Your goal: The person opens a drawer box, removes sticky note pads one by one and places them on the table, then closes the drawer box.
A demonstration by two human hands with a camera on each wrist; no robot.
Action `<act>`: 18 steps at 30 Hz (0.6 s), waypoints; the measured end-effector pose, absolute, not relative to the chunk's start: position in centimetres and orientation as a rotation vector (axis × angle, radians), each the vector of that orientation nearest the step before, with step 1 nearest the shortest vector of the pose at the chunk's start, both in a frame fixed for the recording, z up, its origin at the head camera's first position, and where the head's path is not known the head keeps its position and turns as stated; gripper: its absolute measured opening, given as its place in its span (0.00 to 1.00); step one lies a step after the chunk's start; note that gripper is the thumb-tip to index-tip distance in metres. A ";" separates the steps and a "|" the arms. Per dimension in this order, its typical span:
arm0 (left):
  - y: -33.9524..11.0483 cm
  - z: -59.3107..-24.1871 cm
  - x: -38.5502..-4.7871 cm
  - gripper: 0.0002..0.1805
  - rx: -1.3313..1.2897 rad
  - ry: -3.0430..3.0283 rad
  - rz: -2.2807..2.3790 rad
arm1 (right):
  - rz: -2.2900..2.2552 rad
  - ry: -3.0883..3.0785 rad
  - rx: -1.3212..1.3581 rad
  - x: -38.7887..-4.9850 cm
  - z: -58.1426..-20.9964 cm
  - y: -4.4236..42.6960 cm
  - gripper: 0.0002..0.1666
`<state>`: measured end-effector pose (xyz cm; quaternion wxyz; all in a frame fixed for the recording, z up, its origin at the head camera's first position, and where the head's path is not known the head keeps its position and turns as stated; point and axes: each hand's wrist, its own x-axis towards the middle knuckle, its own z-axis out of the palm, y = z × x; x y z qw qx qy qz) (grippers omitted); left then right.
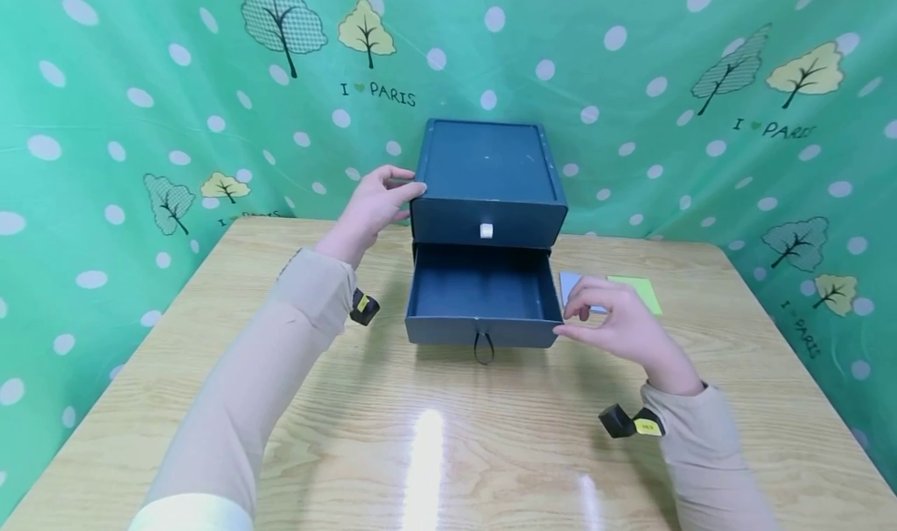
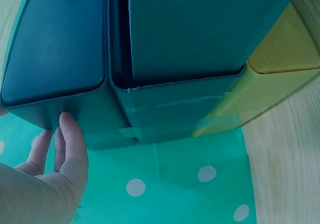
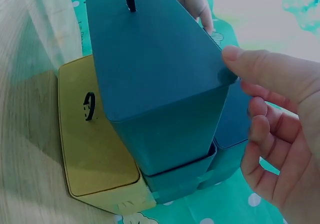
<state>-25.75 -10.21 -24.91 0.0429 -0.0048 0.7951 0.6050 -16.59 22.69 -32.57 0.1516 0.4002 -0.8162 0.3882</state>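
Observation:
A dark blue drawer unit [image 1: 490, 161] stands at the table's far side, its white-knobbed upper drawer [image 1: 455, 221] closed. Below, an empty drawer [image 1: 441, 330] with a black loop is pulled out. My left hand [image 1: 371, 208] rests on the unit's upper left side, thumb at the top edge; in the left wrist view, fingertips [image 2: 66, 118] touch that side wall. At the open drawer's front right corner is my right hand [image 1: 624, 325]; the right wrist view shows the thumb [image 3: 240, 59] against the corner, the other fingers bent loosely beside it.
A yellow drawer [image 3: 95, 149] with a black loop lies lowest in the stack, closed. Blue [image 1: 569, 282] and green [image 1: 641, 290] flat pieces lie on the wooden table [image 1: 490, 453] behind my right hand. A green patterned cloth [image 1: 490, 72] hangs behind.

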 end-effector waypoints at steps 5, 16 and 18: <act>-10.2 -25.1 -25.9 0.25 -0.012 2.433 1.855 | 1.104 -2.384 1.095 -16.5 -33.0 22.7 0.18; -10.2 -25.1 -25.8 0.24 -0.006 2.422 1.870 | 1.039 -2.427 1.033 -16.5 -33.7 22.6 0.17; -10.2 -25.0 -25.7 0.25 -0.011 2.424 1.871 | 1.042 -2.414 1.044 -16.6 -33.7 22.5 0.17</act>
